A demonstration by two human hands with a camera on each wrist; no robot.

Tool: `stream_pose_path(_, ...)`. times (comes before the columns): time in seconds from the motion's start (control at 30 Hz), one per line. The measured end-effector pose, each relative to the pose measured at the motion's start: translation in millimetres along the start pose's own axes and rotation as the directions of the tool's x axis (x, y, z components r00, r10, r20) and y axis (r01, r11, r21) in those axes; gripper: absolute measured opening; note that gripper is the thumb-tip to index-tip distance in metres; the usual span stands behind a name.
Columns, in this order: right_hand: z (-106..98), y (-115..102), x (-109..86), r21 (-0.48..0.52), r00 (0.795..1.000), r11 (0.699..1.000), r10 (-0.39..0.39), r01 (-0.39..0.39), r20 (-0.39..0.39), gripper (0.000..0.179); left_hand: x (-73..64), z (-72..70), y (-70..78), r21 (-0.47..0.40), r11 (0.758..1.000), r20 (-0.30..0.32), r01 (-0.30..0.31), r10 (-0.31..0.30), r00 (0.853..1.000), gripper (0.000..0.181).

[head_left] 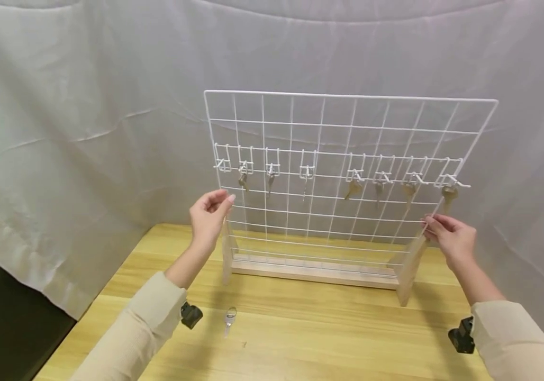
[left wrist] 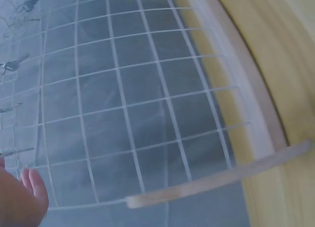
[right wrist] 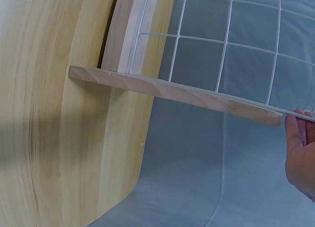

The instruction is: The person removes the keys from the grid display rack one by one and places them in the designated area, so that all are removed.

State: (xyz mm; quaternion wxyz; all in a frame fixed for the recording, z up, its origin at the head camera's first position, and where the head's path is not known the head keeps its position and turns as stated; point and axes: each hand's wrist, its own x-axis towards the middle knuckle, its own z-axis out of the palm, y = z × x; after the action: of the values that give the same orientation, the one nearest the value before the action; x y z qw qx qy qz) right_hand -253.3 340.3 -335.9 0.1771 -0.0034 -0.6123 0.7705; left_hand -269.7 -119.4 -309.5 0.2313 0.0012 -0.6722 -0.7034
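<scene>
A white wire grid rack [head_left: 279,214] stands upright on the table in a wooden base [head_left: 310,272]. My right hand [head_left: 455,238] pinches the rack's right edge wire between thumb and fingers, just above the wooden side support [right wrist: 197,96]. My left hand [head_left: 207,217] is at the left edge, its fingers loosely bent and overlapping the wire. No wire shows between its thumb and fingers. Several keys hang from white hooks along the rack, among them a brass key [head_left: 353,188] and the rightmost key [head_left: 449,196].
A silver key [head_left: 227,320] on a ring lies on the wooden table [head_left: 300,328], in front of the rack's left side. A tiny brown speck [head_left: 244,344] is near it. Grey cloth [head_left: 110,95] hangs behind and around the table.
</scene>
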Motion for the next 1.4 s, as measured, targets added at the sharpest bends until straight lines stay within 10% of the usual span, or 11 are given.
stream_pose_path(0.23,-3.6,0.7,0.9,0.026,1.0,1.0,0.014,-0.014,0.006,0.025,14.2,17.4,9.6,-0.045,0.992,-0.061,-0.114,0.112,0.992,0.031)
stream_pose_path(0.93,-3.1,1.1,4.6,0.046,0.999,0.999,0.028,-0.028,0.015,0.02,27.1,39.2,15.9,-0.237,0.971,0.041,-0.009,0.019,0.999,0.022)
stream_pose_path(1.4,-1.6,2.5,5.0,0.056,1.0,0.998,0.016,-0.017,0.013,0.024,21.3,23.0,18.9,-0.2,0.98,0.093,0.012,0.006,0.996,0.018)
